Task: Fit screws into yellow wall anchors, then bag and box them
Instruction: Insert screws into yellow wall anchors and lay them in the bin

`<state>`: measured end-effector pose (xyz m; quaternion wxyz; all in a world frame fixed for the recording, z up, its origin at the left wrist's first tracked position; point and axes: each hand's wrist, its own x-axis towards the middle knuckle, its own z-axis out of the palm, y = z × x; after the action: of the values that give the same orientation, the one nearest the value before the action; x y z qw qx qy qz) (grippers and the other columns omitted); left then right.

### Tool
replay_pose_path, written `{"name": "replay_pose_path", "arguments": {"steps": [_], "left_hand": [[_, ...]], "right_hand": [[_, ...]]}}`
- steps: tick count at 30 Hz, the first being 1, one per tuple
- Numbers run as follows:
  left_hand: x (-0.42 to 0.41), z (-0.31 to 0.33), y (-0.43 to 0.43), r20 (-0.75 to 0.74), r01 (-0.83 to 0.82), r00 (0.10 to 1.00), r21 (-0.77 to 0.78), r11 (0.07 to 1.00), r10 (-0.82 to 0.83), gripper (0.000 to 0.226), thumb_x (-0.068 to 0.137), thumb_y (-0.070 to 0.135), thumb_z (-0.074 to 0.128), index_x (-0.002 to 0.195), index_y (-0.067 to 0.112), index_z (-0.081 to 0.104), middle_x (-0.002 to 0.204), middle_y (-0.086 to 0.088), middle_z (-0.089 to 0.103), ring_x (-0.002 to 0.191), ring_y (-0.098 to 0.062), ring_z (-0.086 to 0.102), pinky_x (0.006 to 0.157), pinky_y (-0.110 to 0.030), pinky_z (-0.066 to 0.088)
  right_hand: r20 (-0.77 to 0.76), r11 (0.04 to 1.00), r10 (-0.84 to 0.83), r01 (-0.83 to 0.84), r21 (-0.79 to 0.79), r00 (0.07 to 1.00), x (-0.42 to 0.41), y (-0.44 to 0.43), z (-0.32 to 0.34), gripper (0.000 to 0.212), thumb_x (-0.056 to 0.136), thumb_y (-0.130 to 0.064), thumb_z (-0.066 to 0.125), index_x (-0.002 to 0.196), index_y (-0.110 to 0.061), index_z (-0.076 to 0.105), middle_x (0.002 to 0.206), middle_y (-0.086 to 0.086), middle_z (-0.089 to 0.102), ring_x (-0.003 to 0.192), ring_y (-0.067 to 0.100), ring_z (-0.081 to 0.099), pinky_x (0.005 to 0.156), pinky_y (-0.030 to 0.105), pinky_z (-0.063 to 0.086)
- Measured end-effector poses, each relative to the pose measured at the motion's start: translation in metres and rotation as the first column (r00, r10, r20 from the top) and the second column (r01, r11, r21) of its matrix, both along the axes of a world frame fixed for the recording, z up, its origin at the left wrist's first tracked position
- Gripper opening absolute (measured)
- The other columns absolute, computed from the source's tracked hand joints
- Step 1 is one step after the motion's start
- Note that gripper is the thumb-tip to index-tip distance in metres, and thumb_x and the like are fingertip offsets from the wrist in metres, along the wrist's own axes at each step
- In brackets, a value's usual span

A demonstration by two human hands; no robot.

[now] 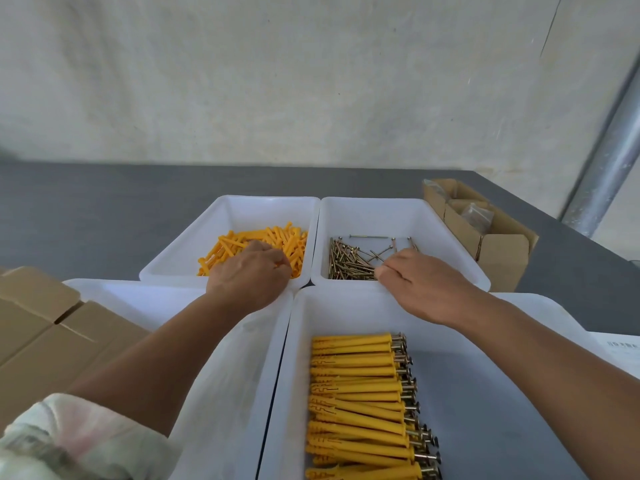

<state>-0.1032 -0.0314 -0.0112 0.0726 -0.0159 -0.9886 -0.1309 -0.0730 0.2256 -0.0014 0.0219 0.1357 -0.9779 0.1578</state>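
1. Left hand (247, 271) digs into loose yellow anchors (242, 242), beyond-left of the finished-anchor tray (467, 341); fingers curled, grip hidden.
2. Right hand (415, 282) fingers pinch screws (349, 261), directly beyond that tray.
3. Risk: a tangled pinch may drop screws.

On the grey bench (104, 209) four tubs stand close together in two rows. The far left white plastic tub (239, 213) holds loose yellow plastic anchors (277, 237); the far right white plastic tub (398, 216) holds metal screws (349, 261). In the near right white plastic tub (485, 393) lie yellow anchors fitted with screws (356, 393), side by side. A closed brown cardboard box (41, 341) overlaps the near left white plastic tub (138, 299) on its left; an open brown cardboard box (502, 251) stands right of the far tubs
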Motion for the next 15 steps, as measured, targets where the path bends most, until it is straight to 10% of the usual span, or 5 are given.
{"name": "replay_pose_path", "arguments": {"steps": [15], "left_hand": [[0.000,0.003,0.000,0.050,0.034,0.998,-0.038,0.999,-0.032,0.042,0.098,0.040,0.031,0.134,0.044,0.051,0.145,0.014,0.043,0.129,-0.016,0.044,0.083,-0.032,0.029]], "right_hand": [[0.204,0.990,-0.046,0.017,0.141,0.978,-0.021,-0.032,0.007,0.056,0.102,-0.045,0.016,0.118,-0.016,0.061,0.124,0.008,0.059,0.108,0.026,0.051,0.097,0.042,0.042]]}}
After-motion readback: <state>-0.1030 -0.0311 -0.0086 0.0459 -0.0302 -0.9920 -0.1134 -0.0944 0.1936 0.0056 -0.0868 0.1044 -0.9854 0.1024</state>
